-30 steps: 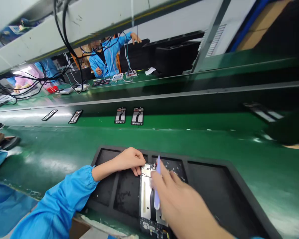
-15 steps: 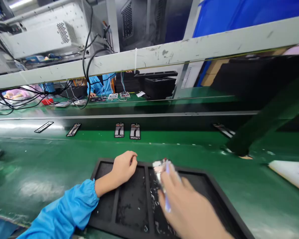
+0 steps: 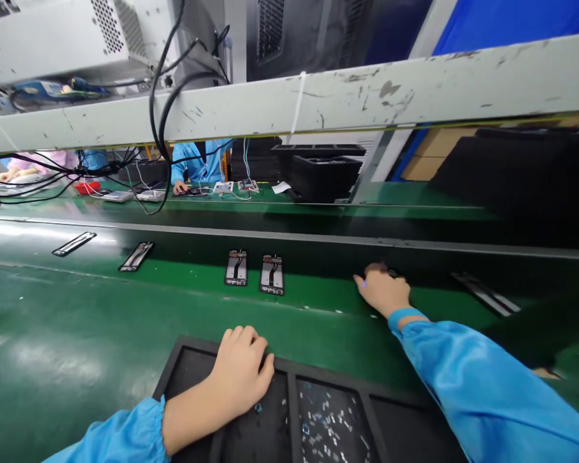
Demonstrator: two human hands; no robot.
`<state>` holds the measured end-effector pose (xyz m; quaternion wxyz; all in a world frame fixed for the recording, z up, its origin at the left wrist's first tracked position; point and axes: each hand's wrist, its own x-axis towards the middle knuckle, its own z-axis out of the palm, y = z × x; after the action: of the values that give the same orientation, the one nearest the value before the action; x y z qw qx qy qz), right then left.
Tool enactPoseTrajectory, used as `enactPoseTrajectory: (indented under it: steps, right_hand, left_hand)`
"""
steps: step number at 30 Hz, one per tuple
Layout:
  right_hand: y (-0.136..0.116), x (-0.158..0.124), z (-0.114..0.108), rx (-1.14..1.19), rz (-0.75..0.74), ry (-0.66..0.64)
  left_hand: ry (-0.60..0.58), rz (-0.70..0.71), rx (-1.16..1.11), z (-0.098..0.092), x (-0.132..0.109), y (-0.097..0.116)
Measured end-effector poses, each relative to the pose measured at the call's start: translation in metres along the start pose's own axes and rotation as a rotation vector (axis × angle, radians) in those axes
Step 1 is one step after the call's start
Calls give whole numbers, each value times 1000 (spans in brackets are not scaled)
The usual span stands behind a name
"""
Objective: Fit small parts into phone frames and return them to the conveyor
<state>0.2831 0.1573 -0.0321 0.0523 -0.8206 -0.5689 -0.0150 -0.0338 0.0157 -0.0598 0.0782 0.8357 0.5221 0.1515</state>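
My left hand (image 3: 241, 372) rests on the far rim of a black foam tray (image 3: 188, 360) near me, fingers curled down, with nothing seen in them. My right hand (image 3: 382, 290) is stretched out to the green conveyor belt (image 3: 318, 302) beyond the tray, fingers closed. A purple tool tip (image 3: 364, 283) pokes out of its grip. A dark part (image 3: 392, 272) lies under its fingertips and is mostly hidden. Two phone frames (image 3: 236, 267) (image 3: 272, 274) lie side by side on the belt to the left of my right hand.
More phone frames lie on the belt at the left (image 3: 136, 256) (image 3: 74, 243) and right (image 3: 485, 292). Small white scraps (image 3: 328, 418) litter a tray compartment. A grey beam (image 3: 318, 103) with hanging black cables crosses overhead. A person in blue (image 3: 193, 168) works across the line.
My right hand has carried the phone frame and purple tool from the tray out to the belt. My left hand has let go and stays on the tray rim. The view has tilted up.
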Motion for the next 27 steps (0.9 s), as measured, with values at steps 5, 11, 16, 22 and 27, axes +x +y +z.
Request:
enactPoseTrajectory:
  steps: [5, 11, 16, 22, 27]
  right_hand:
    - [-123, -22, 17, 127, -216, -118]
    - [-192, -43, 1, 166, -231, -126]
    - [-139, -79, -55, 167, -324, -100]
    - [-70, -270, -44, 73, -639, -75]
    - [-42, -361, -8, -30, -752, 159]
  left_hand:
    - [30, -29, 22, -1, 5, -6]
    - [103, -42, 0, -4, 8, -12]
    - [188, -64, -154, -15, 11, -18]
    - [128, 5, -382, -15, 12, -17]
    - [-79, 238, -416, -14, 0, 0]
